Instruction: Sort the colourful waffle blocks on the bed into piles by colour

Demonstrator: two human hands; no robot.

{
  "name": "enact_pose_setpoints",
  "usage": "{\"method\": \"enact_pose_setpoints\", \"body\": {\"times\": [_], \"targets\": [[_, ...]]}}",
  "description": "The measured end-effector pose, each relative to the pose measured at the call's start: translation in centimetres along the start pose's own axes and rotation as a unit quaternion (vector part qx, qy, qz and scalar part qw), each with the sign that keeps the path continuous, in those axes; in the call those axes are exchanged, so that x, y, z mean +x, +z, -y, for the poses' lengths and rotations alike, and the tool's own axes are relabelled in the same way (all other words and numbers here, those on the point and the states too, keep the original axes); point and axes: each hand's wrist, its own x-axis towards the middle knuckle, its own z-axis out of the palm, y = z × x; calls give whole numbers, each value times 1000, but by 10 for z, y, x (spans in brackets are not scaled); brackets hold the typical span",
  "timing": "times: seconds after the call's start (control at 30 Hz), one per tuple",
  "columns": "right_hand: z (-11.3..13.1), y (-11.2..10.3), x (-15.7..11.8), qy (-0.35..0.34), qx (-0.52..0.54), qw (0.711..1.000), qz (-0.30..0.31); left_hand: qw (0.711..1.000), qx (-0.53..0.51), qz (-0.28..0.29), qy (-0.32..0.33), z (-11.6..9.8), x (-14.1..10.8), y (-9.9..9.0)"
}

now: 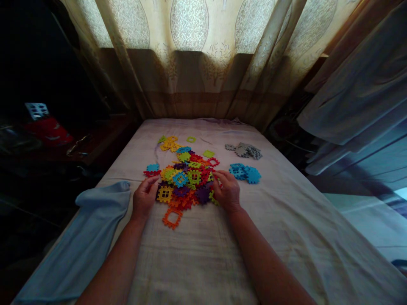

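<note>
A heap of mixed plastic interlocking tiles (193,178) with toothed edges lies on the sheet between my hands. My left hand (143,198) is at its left edge, fingers loosely bent and apart, close to a yellow window tile (165,193). At the right edge, my right hand (228,190) has its fingers and thumb drawn together beside red and purple tiles; what sits between them is mostly hidden. A blue window tile (180,179) rests on top of the heap. Nearer to me lies an orange frame tile (172,218).
Grey tiles (248,150) and blue tiles (244,172) form separate groups on the right. Yellow tiles (170,144) lie at the far left. A light blue cloth (92,237) covers the bed's left edge. Curtains (190,80) hang behind the bed (286,237).
</note>
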Motion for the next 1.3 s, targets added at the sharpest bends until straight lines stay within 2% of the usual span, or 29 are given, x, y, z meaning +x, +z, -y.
{"method": "enact_pose_setpoints", "body": {"times": [0.1,0.2,0.4,0.67,0.83,0.93,1.0,1.1,1.17,1.23,1.3], "targets": [[36,14,3,-55,5,996,72,1000,-3,0,0,0,0,0],[61,23,14,-65,-12,989,134,1000,-2,3,-6,-2,-2,-1],[83,37,28,-61,-73,969,229,1000,9,8,-3,-3,-1,-2],[80,45,30,-49,-47,969,237,1000,14,-1,-18,0,1,-2],[77,43,41,8,48,979,199,999,1,-7,-38,1,0,-3],[58,25,58,70,112,975,177,999,7,-22,-46,0,0,-4],[31,6,71,108,110,979,131,998,18,-39,-43,-1,4,-4],[-26,-26,86,165,43,985,25,997,38,-68,-29,-1,18,-1],[-65,-43,88,208,-32,977,-35,996,39,-80,-25,1,32,3],[-96,-53,83,239,-85,965,-62,995,34,-93,-34,3,45,6],[-117,-56,75,260,-121,956,-60,993,30,-107,-49,5,53,8]]}}
